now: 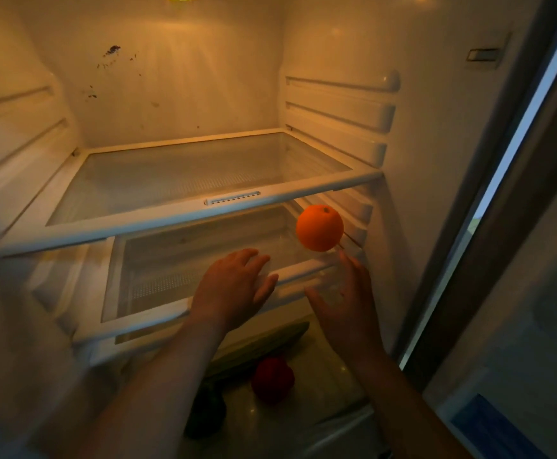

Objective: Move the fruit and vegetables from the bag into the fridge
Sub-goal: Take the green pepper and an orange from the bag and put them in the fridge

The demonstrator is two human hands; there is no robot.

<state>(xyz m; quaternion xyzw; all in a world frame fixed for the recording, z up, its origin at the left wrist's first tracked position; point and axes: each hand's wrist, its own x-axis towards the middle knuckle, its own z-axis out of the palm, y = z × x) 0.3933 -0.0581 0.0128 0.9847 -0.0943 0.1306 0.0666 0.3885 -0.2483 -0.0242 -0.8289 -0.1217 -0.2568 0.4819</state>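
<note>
The round orange fruit is by the right wall, just over the clear glass middle shelf; left hand and right hand both spread wide, holding nothing. Unsteadied, it could roll off the front lip.

Seen on my remote feed, the open fridge holds 2 shelves, the upper shelf over the lower shelf. The left hand rests on the lower shelf's front edge, the right hand just right of it. The orange hangs just above the right hand, under the upper shelf's right end. Beneath both shelves, on the compartment floor, the long vegetable lies behind the pepper, with another vegetable left of it and nearer me. The door stands at right.
</note>
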